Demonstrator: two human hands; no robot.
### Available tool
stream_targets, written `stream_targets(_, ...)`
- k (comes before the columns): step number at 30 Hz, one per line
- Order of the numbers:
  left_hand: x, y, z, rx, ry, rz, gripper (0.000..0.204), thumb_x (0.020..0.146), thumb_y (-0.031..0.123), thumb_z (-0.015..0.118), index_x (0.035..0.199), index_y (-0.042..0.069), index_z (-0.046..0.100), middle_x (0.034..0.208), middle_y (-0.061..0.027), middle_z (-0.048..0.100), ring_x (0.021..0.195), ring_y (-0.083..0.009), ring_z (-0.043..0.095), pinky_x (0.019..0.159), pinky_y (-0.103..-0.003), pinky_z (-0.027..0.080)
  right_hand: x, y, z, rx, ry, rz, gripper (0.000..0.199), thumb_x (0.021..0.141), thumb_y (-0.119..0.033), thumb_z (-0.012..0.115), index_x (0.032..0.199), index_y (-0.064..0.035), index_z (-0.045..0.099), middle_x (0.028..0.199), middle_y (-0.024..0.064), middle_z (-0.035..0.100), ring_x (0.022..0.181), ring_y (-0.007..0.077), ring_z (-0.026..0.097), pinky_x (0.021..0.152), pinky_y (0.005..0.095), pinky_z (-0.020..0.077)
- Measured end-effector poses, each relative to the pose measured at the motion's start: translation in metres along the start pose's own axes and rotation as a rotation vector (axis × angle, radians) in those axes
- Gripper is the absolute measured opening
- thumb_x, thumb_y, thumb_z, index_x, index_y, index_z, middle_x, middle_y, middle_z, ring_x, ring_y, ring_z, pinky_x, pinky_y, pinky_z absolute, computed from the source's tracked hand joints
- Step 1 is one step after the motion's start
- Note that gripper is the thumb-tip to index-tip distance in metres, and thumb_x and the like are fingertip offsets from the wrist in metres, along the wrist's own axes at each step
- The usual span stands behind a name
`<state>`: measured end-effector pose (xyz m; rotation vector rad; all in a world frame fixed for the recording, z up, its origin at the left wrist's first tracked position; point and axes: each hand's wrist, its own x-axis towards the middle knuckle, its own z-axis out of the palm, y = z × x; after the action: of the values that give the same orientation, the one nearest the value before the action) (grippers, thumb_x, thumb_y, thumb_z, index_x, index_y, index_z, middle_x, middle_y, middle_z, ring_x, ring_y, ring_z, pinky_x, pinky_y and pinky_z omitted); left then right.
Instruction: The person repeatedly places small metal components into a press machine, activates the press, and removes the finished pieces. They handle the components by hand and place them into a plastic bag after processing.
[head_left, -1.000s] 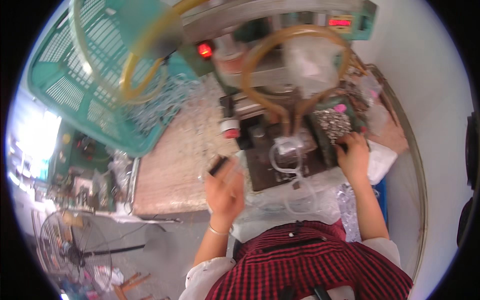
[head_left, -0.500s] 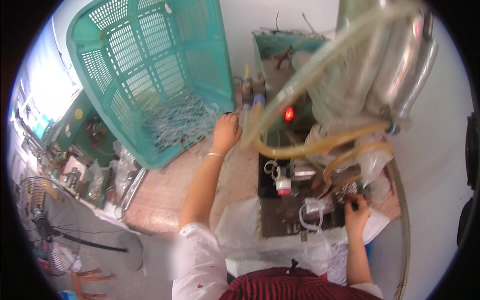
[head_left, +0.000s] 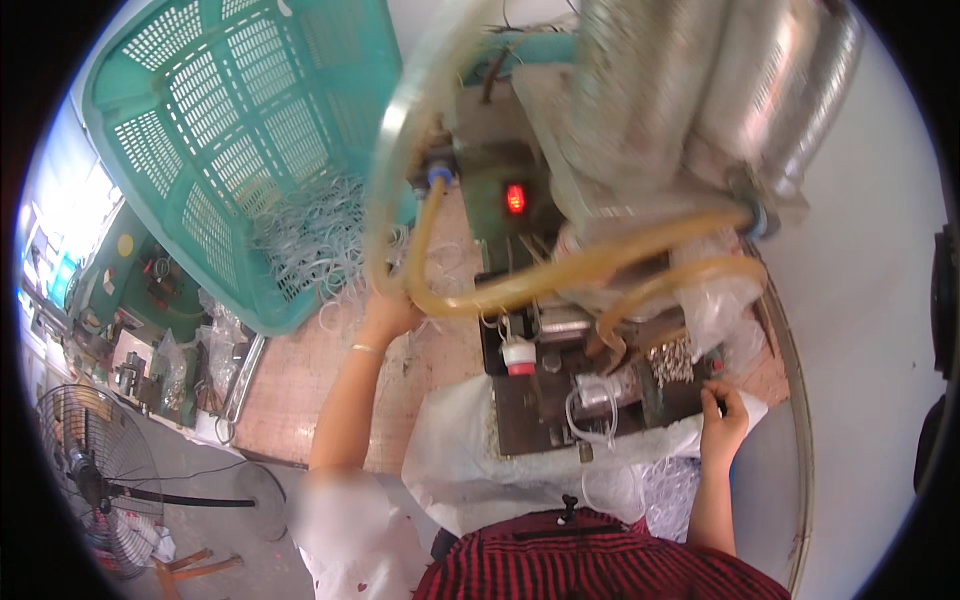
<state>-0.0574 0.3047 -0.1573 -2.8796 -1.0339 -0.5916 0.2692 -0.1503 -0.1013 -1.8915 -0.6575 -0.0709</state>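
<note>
My left hand (head_left: 392, 316) is at the front right corner of a green plastic basket (head_left: 98, 110), fingers curled and partly hidden behind a yellowish hose (head_left: 540, 285). Clear plastic loops (head_left: 315, 235) lie in the basket, and some spread onto the table around this hand, which seems closed on them. My right hand (head_left: 724, 418) is beside a pile of small metal pieces (head_left: 672, 362) on the machine's dark plate. Its thumb and forefinger are pinched together; anything between them is too small to make out. A clear loop (head_left: 590, 425) hangs at the machine's front, near a white-and-red cap (head_left: 519, 357).
Big silvery ducts (head_left: 740, 90) and a blurred hose stand over the machine, which has a red lit display (head_left: 515, 198). White plastic sheeting (head_left: 445, 440) covers the table's front edge. At the left are a floor fan (head_left: 90, 470) and another green machine (head_left: 130, 280).
The view has shifted, moving the scene leftward. My left hand has come nearer, with loops now on the table around it. My right hand has drawn back from the metal pieces, fingers pinched.
</note>
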Motion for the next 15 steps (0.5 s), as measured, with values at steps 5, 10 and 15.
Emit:
stream_targets(5, -0.062, 0.044, -0.061, 0.023, 0.111, 0.069, 0.03, 0.088, 0.013, 0.065, 0.117, 0.009, 0.07, 0.126, -0.0209, 0.063, 0.112, -0.0387, 0.059, 0.095, -0.045, 0.049, -0.004, -0.069, 0.006, 0.225, -0.302, -0.04, 0.011, 0.084, 0.003, 0.071, 0.095, 0.0009, 0.073, 0.092, 0.0076, 0.071, 0.087, 0.0147, 0.065, 0.081, 0.0265, 0.05)
stream_targets(10, -0.09, 0.114, -0.08, -0.682, 0.419, -0.547, 0.022, 0.101, 0.016, 0.056, 0.115, 0.005, 0.069, 0.098, -0.0085, 0.068, 0.082, -0.0211, 0.064, 0.068, -0.03, 0.049, 0.011, -0.115, 0.062, 0.429, -0.358, -0.228, 0.027, 0.08, 0.004, 0.074, 0.105, -0.0013, 0.07, 0.091, 0.0047, 0.069, 0.085, 0.0138, 0.064, 0.081, 0.0273, 0.0499)
stream_targets(15, -0.097, 0.182, -0.09, -1.174, 0.548, -0.475, 0.024, 0.104, 0.016, 0.051, 0.113, 0.001, 0.068, 0.096, -0.0074, 0.063, 0.076, -0.0144, 0.062, 0.063, -0.024, 0.045, -0.002, -0.115, 0.079, 0.705, -0.391, 0.013, 0.041, 0.081, 0.004, 0.074, 0.119, -0.0018, 0.062, 0.085, -0.0025, 0.06, 0.086, 0.0056, 0.057, 0.082, 0.022, 0.0456)
